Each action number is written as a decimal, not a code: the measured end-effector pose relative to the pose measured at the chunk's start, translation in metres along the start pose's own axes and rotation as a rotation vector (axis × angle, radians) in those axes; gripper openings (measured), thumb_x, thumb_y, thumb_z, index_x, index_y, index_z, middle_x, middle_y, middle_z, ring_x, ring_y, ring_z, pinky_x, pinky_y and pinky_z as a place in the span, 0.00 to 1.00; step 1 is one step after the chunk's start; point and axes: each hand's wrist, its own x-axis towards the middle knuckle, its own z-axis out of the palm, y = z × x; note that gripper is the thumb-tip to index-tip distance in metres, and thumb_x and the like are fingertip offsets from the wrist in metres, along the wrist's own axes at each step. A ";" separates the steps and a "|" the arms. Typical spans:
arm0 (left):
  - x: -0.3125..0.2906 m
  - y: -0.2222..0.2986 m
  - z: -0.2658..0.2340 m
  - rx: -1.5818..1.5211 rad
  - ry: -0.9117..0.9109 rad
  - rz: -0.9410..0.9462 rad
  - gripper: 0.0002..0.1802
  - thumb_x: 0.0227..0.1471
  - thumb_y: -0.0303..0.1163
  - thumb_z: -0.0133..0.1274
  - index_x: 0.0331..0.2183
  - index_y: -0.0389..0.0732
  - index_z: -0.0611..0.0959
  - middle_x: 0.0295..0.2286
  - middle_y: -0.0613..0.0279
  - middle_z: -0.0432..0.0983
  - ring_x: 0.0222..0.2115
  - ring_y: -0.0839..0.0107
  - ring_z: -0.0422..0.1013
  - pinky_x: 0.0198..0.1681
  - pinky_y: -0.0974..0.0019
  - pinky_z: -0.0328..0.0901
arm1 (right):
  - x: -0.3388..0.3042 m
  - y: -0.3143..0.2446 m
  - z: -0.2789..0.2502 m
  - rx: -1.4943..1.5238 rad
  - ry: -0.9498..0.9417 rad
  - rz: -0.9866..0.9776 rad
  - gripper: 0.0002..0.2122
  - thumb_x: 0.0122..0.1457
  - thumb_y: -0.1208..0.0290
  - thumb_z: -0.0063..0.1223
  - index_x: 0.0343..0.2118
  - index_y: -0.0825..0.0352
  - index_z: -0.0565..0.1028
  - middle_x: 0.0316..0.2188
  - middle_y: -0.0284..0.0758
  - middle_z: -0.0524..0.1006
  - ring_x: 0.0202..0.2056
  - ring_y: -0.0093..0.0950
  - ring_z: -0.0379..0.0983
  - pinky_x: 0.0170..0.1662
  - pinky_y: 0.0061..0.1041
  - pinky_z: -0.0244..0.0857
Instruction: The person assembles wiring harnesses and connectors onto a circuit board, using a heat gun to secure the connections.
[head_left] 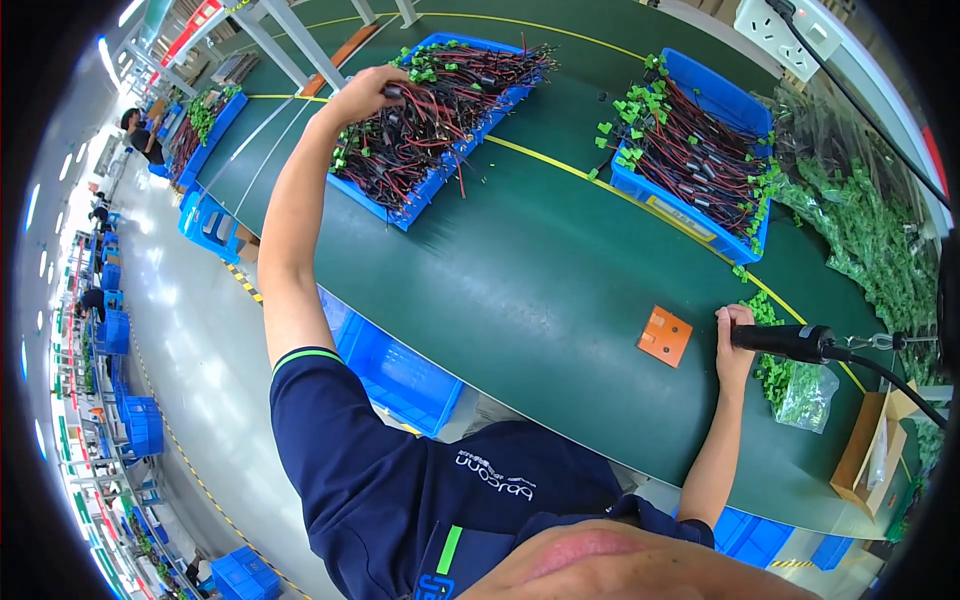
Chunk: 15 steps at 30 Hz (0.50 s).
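Left hand (368,95), at the end of an outstretched arm, with fingers bent against a tangled heap of thin red-and-black wires (430,130) with bright green clips; firm grip or mere touch, cannot tell. Beneath the heap, a long rectangular blue plastic tray (432,187) on a dark green tabletop (500,290). Right hand (735,338), wrapped around the near end of a black cylindrical hand tool (785,342) with a black cable (880,372). Just left of this hand, a flat orange block (665,337) with dark holes. Beyond, a second blue plastic tray (715,90) of similar wires. Below the tool, a clear plastic bag (808,395) beside loose green clips. Farther right, an open brown cardboard box (856,450).
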 end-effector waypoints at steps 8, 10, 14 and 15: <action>-0.025 0.003 -0.134 -0.295 0.721 -0.169 0.22 0.62 0.33 0.64 0.55 0.38 0.84 0.47 0.65 0.83 0.48 0.77 0.75 0.55 0.69 0.68 | -0.001 0.000 -0.001 0.007 -0.010 0.001 0.07 0.69 0.73 0.56 0.34 0.70 0.74 0.37 0.38 0.74 0.37 0.30 0.70 0.42 0.29 0.65; -0.024 -0.001 -0.162 -0.301 0.759 -0.252 0.23 0.61 0.36 0.65 0.55 0.37 0.84 0.47 0.66 0.83 0.45 0.77 0.76 0.53 0.68 0.69 | -0.001 0.000 -0.002 0.009 -0.006 0.014 0.08 0.69 0.73 0.56 0.34 0.71 0.74 0.36 0.38 0.74 0.36 0.30 0.70 0.41 0.29 0.65; -0.047 -0.002 -0.188 -0.126 0.810 -0.175 0.21 0.59 0.32 0.67 0.53 0.40 0.85 0.44 0.65 0.84 0.43 0.74 0.77 0.51 0.67 0.70 | 0.002 0.004 0.006 0.065 0.005 -0.026 0.08 0.69 0.73 0.56 0.34 0.71 0.74 0.36 0.38 0.74 0.36 0.30 0.71 0.42 0.30 0.66; -0.040 0.009 -0.175 -0.146 0.804 -0.169 0.21 0.59 0.32 0.67 0.53 0.40 0.85 0.44 0.65 0.84 0.43 0.74 0.77 0.51 0.67 0.70 | 0.000 0.004 0.001 0.042 -0.005 0.017 0.08 0.69 0.72 0.56 0.34 0.71 0.74 0.36 0.38 0.74 0.37 0.31 0.71 0.43 0.30 0.66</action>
